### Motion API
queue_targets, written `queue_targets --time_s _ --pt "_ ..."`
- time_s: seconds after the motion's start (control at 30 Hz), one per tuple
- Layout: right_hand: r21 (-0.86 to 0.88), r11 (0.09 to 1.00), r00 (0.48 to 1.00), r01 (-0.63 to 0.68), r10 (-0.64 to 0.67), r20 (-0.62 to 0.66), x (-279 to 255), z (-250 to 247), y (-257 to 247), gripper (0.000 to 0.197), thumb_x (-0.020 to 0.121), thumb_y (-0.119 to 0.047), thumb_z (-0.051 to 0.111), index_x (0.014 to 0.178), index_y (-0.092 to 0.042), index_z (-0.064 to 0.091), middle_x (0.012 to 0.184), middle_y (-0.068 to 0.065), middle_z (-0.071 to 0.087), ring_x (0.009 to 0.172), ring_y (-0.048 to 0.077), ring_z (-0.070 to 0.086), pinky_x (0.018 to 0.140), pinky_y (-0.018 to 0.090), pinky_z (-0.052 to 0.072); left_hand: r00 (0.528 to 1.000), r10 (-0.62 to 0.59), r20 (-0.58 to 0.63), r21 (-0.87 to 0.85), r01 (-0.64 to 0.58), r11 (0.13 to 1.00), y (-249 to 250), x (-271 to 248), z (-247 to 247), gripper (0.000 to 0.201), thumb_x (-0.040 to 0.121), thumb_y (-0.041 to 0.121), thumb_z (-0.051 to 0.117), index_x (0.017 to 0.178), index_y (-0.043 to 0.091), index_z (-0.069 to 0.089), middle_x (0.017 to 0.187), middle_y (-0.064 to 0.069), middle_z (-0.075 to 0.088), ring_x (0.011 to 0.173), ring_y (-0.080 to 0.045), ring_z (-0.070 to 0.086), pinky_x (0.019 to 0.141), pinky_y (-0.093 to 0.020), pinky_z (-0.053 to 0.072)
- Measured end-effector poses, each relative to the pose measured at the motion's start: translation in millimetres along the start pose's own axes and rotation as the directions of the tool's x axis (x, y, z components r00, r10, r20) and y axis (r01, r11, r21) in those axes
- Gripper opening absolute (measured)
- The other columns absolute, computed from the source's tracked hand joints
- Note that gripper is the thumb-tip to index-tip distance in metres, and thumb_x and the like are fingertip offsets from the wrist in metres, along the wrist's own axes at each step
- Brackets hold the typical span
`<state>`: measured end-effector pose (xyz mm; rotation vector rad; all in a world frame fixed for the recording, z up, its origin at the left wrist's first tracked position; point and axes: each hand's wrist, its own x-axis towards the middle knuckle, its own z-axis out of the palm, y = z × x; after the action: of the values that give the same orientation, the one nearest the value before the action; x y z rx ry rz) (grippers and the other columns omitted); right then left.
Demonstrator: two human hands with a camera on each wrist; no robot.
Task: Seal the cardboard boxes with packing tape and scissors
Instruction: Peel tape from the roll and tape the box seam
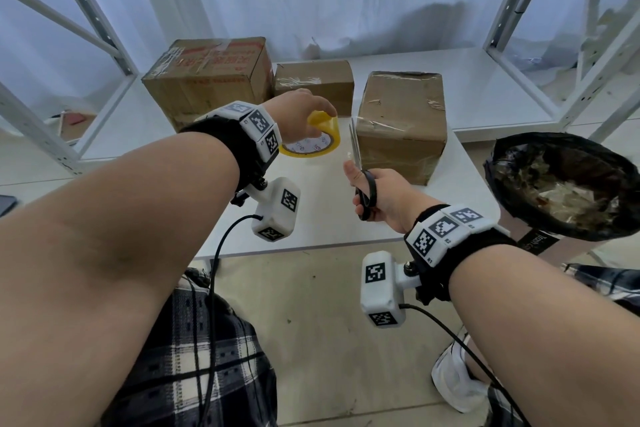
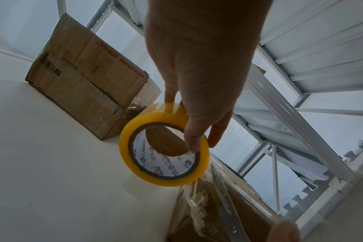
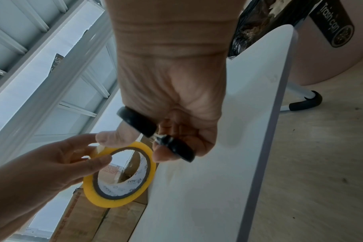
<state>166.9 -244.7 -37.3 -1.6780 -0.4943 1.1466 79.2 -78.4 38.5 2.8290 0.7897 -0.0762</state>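
Observation:
My left hand (image 1: 304,114) grips a yellow roll of packing tape (image 1: 317,139) above the white table (image 1: 311,211); the roll (image 2: 164,147) fills the left wrist view, thumb and fingers pinching its rim. My right hand (image 1: 374,194) holds black-handled scissors (image 1: 362,170), blades pointing up and away, just right of the roll and in front of the nearest cardboard box (image 1: 401,125). A clear strip of tape (image 2: 195,196) runs from the roll toward that box (image 2: 222,212). The scissor handles (image 3: 155,132) show in the right wrist view beside the roll (image 3: 122,176).
A large printed box (image 1: 207,76) and a smaller box (image 1: 313,81) stand at the table's back. A trash can with a black liner (image 1: 561,184) stands at the right. White metal shelf frames (image 1: 568,45) flank both sides, with a curtain behind.

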Motion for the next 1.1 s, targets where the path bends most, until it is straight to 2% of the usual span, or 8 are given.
queue_targets --time_s 0.1,0.33,0.5,0.67,0.77,0.87,1.0,1.1 --pt "0.024 1.000 1.000 0.017 -0.017 0.006 1.5 1.0 0.5 0.050 0.080 -0.054 0.065 0.099 -0.008 0.055 0.064 0.003 0.054 0.044 0.009 0.051 0.057 0.026 0.048 1.000 0.000 0.007 -0.001 0.000 1.000 0.0 -0.3 -0.5 0.048 0.093 0.024 0.060 0.138 0.031 0.047 0.129 -0.006 0.046 0.115 -0.025 0.050 0.087 -0.030 0.042" --pt "0.035 0.997 0.998 0.066 -0.067 0.019 1.0 -0.3 2.5 0.040 0.081 -0.043 0.070 0.091 -0.007 0.055 0.059 0.002 0.049 0.053 0.014 0.046 0.051 0.025 0.044 1.000 -0.006 0.012 0.018 0.006 1.000 -1.2 -2.0 -2.3 0.048 0.093 0.023 0.059 0.139 0.031 0.047 0.131 -0.006 0.045 0.117 -0.026 0.050 0.088 -0.032 0.044" --pt "-0.011 0.997 0.997 0.081 -0.081 0.014 -0.7 -1.7 2.6 0.041 0.081 -0.043 0.070 0.094 -0.006 0.056 0.060 0.004 0.049 0.052 0.015 0.046 0.052 0.027 0.042 0.998 -0.012 0.063 0.109 0.005 0.994 1.8 -1.4 -2.1 0.053 0.095 0.020 0.054 0.142 0.038 0.038 0.135 -0.010 0.038 0.126 -0.031 0.040 0.097 -0.042 0.044" --pt "-0.162 0.979 0.993 0.121 -0.119 0.018 -5.2 -10.6 2.0 0.043 0.084 -0.041 0.068 0.102 -0.003 0.057 0.067 0.009 0.053 0.048 0.015 0.048 0.048 0.023 0.045 0.992 -0.083 0.100 0.171 0.065 0.983 8.5 -0.1 4.5 0.064 0.091 0.044 0.057 0.146 0.038 0.024 0.139 -0.007 0.035 0.131 -0.031 0.036 0.104 -0.050 0.034" --pt "-0.185 0.975 0.992 0.126 -0.122 0.035 -6.6 -14.5 4.7 0.044 0.084 -0.043 0.068 0.104 -0.006 0.057 0.070 0.009 0.056 0.050 0.015 0.051 0.054 0.025 0.047 0.987 -0.119 0.107 0.038 0.116 0.993 14.0 1.9 1.8 0.069 0.089 0.044 0.058 0.147 0.027 0.026 0.145 -0.009 0.036 0.129 -0.031 0.041 0.105 -0.045 0.036" --pt "-0.182 0.977 0.993 0.112 -0.105 0.045 -6.0 -14.2 7.4 0.047 0.084 -0.046 0.065 0.108 -0.006 0.057 0.070 0.009 0.056 0.052 0.016 0.053 0.060 0.029 0.048 0.990 -0.110 0.086 -0.048 0.114 0.992 19.6 2.3 0.8 0.070 0.090 0.055 0.054 0.146 0.017 0.034 0.142 -0.009 0.045 0.125 -0.027 0.048 0.099 -0.036 0.039" --pt "-0.174 0.978 0.993 0.113 -0.105 0.050 -4.6 -15.3 9.6 0.051 0.085 -0.048 0.064 0.111 -0.004 0.055 0.071 0.010 0.056 0.052 0.017 0.052 0.060 0.029 0.047 0.990 -0.110 0.093 -0.025 0.112 0.993 21.6 3.5 5.2 0.063 0.087 0.050 0.061 0.139 0.018 0.044 0.131 -0.006 0.053 0.113 -0.023 0.053 0.089 -0.033 0.045" --pt "-0.177 0.976 0.992 0.126 -0.118 0.054 -4.4 -17.7 12.1 0.050 0.085 -0.046 0.065 0.110 -0.004 0.055 0.071 0.010 0.054 0.053 0.016 0.050 0.053 0.023 0.047 0.987 -0.118 0.112 -0.053 0.125 0.991 22.5 4.7 4.8 0.060 0.086 0.045 0.063 0.137 0.020 0.045 0.128 -0.005 0.054 0.108 -0.022 0.055 0.089 -0.034 0.049"
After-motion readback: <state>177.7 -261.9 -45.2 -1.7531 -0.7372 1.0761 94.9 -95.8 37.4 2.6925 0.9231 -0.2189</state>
